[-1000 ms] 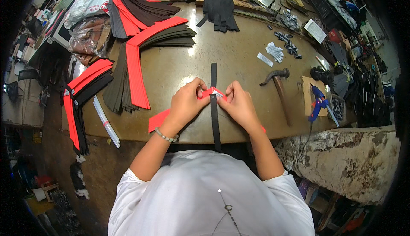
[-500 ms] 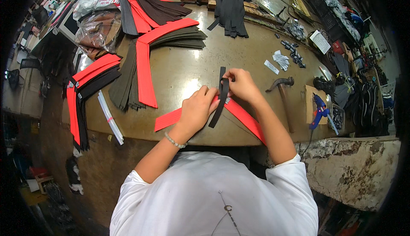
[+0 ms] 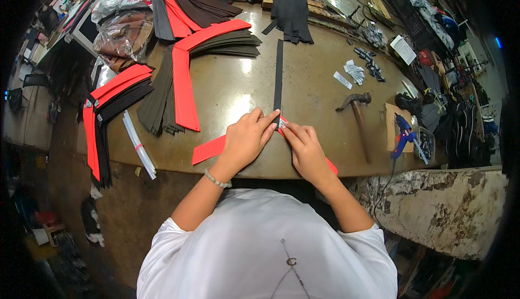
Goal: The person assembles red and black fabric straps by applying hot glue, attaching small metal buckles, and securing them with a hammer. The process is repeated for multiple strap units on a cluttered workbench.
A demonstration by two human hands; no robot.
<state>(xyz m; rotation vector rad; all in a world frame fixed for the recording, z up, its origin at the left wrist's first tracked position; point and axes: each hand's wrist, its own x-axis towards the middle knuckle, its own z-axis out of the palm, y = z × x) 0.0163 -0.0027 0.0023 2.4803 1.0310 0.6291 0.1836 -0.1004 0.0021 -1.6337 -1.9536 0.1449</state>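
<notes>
A bent bundle of bright red strips (image 3: 210, 150) lies near the table's front edge, under both my hands. A flat black strip (image 3: 279, 71) crosses its bend and stretches straight away from me across the tabletop. My left hand (image 3: 245, 138) has its thumb and index finger pressed together over the near end of the black strip. From the other side, my right hand (image 3: 307, 148) grips the red bundle beside a small pale label, its fingertips close to the left ones. My palms cover much of the bundle, and the black strip's near end is partly hidden.
More red and dark strip bundles (image 3: 187, 88) lie at the left, near white rods (image 3: 138, 144). Black strips (image 3: 290, 12) are piled at the back. On the right are a hammer (image 3: 358, 120), a blue glue gun (image 3: 403, 135), pale labels (image 3: 355, 72) and small black pieces (image 3: 370, 63).
The black strip was looped up in my right hand; it now lies flat, pointing away from me. My right hand has come down and toward me onto the red bundle.
</notes>
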